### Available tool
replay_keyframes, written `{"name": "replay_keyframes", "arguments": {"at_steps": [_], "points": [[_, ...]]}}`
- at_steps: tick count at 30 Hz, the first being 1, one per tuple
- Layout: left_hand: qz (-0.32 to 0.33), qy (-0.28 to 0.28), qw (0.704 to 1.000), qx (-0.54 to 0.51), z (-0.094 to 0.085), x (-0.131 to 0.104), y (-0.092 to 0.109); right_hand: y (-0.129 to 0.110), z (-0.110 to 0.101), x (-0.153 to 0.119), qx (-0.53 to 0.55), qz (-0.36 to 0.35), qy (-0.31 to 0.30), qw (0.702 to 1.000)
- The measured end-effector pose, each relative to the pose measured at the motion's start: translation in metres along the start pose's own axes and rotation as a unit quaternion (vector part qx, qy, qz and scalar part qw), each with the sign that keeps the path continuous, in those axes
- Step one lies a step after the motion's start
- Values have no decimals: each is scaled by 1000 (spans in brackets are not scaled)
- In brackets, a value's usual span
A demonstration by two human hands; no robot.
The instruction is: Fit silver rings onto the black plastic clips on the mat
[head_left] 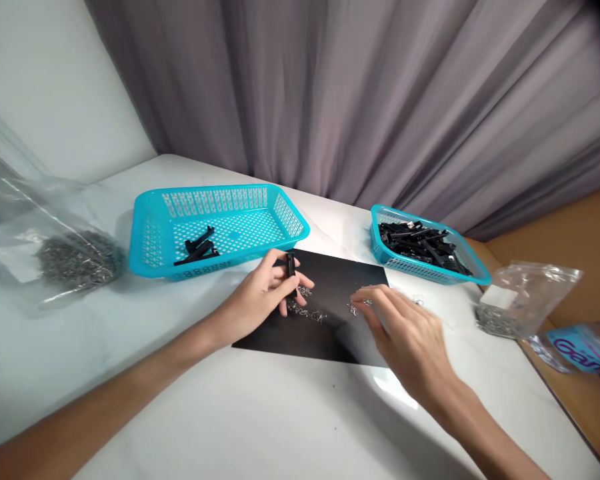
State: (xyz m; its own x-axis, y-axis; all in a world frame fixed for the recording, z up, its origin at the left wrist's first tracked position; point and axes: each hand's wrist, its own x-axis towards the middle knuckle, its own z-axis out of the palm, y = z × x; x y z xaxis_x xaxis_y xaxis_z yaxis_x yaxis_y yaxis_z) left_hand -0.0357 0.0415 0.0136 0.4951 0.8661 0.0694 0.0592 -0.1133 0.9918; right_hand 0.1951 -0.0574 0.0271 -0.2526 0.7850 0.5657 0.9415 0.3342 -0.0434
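Observation:
My left hand [260, 293] is closed around a slim black plastic piece [291, 265], held upright between thumb and fingers. Beneath that hand, small shiny metal pieces [316, 316] lie scattered on a black mat [305, 343]. Over the mat's right side, my right hand [415, 333] has its thumb and index finger pinched together at another little cluster of metal pieces [353, 309]. Whether one of them is between the fingertips is too small to tell.
A large blue basket [220, 257] at the left holds a few black pieces [200, 250]. Many more fill the smaller blue basket [415, 270] at right. Clear bags of metal pieces [80, 259] [500, 321] stand at both sides. A bottle [583, 348] lies far right.

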Motion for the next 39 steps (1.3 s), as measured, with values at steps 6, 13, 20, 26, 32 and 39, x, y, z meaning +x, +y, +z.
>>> {"name": "replay_keyframes", "arguments": {"at_steps": [6, 13, 20, 26, 32, 39], "points": [[-99, -72, 986, -115, 16, -12, 9, 17, 9, -14, 67, 44, -8, 997], [-109, -103, 968, -201, 18, -11, 18, 16, 11, -17, 329, 213, -53, 918], [-19, -100, 985, 137, 29, -11, 20, 32, -1, -7, 584, 353, 89, 726], [39, -180, 938, 293, 69, 13, 27, 33, 1, -2, 669, 368, 141, 630], [178, -234, 883, 365, 96, 34, 13, 41, 2, -1, 651, 357, 181, 645], [253, -208, 844, 425, 93, 45, 4, 70, -3, -1, 603, 381, 162, 682]]}}
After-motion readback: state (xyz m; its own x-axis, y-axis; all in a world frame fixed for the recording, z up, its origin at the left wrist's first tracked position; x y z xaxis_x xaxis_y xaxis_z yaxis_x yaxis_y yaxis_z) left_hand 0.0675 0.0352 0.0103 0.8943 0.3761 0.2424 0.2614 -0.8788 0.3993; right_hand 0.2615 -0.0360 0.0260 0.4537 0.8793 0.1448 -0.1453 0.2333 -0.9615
